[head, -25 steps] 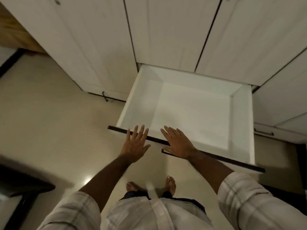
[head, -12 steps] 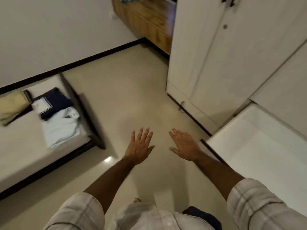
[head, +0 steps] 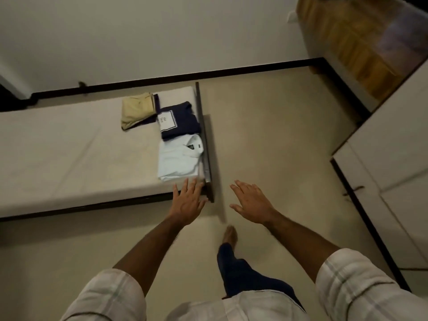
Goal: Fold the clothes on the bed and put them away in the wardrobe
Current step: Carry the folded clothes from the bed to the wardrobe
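The person stands on the floor facing the bed, one bare foot forward. Both hands are empty. The left hand is spread flat with fingers straight, near the bed's foot corner and just short of the light blue shirt. The right hand is likewise spread, out over the floor, touching nothing.

Three folded garments lie at the foot end of the bed: a beige garment farthest off, a navy t-shirt with a white printed panel beside it, and the light blue shirt nearest, against the dark bed frame. The wardrobe stands at the right.

The step in hand appears to be collecting a folded garment for storage. Recommended procedure:

1. Take the nearest item, the light blue shirt, first.
2. Slide both flat palms under it from opposite sides, so the fold is supported.
3. Lift level; avoid pinching one edge, which would likely let the fold fall open.
4. Clear the raised frame edge before turning toward the wardrobe.
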A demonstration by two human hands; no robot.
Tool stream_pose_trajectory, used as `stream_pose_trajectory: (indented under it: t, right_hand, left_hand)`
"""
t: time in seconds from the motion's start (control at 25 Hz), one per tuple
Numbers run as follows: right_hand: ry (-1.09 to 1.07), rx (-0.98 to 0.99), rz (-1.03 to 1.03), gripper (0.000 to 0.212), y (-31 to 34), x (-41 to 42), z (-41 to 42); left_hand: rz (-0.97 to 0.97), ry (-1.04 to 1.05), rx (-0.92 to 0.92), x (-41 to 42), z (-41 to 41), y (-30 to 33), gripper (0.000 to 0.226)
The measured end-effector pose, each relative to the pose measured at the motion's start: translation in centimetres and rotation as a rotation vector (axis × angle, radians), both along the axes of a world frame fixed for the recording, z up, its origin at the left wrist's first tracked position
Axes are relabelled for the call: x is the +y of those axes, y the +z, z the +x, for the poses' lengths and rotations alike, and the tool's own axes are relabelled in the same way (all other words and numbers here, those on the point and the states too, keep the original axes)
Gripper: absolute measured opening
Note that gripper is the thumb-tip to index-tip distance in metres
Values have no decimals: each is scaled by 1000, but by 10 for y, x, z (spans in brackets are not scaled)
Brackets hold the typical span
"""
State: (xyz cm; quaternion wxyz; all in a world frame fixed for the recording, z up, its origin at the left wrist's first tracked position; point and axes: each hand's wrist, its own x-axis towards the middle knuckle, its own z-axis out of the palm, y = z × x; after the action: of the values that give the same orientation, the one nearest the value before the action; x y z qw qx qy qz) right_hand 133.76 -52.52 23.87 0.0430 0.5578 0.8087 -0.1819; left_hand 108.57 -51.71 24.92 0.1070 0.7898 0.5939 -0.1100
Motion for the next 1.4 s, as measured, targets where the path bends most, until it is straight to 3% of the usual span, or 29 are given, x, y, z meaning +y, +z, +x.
stream_pose_trajectory:
  t: [0.2, 0.44, 0.72, 0.8, 0.92, 1.08, 1.24, 1.32, 1.4]
  right_hand:
    - [-11, 110, -86, 70, -35, 111, -77]
    - [-174, 163, -306, 67, -83, 225, -141]
    - [-439, 300, -539, 66, -183, 292, -215]
    - [-596, 372, -579, 65, -228, 300, -243]
    - [-822, 492, -687, 65, -287, 304, -290]
    - [-1173, 744, -737, 58, -334, 309, -342]
    - [-1716, 1055, -626, 41, -342, 329, -371]
    - [-1947, 1232, -701, 62, -335, 333, -376]
    - [-1989, 1521, -812, 77, -320, 336, -379]
  left_hand:
    - [-68, 108, 30, 97, -78, -20, 63]
    - [-228, 250, -86, 222, -152, -60, 54]
    - [-487, 290, -197, 344, -216, -191, 58]
    - [-560, 404, -260, 374, -235, -251, 60]
    - [-591, 744, -336, 406, -264, -322, 66]
    - [-671, 1154, -658, 424, -277, -371, 77]
    - [-875, 1306, -965, 424, -275, -371, 36]
    - [-940, 1319, -1060, 429, -272, -357, 32]
    - [-1009, 1303, -1141, 430, -270, -337, 30]
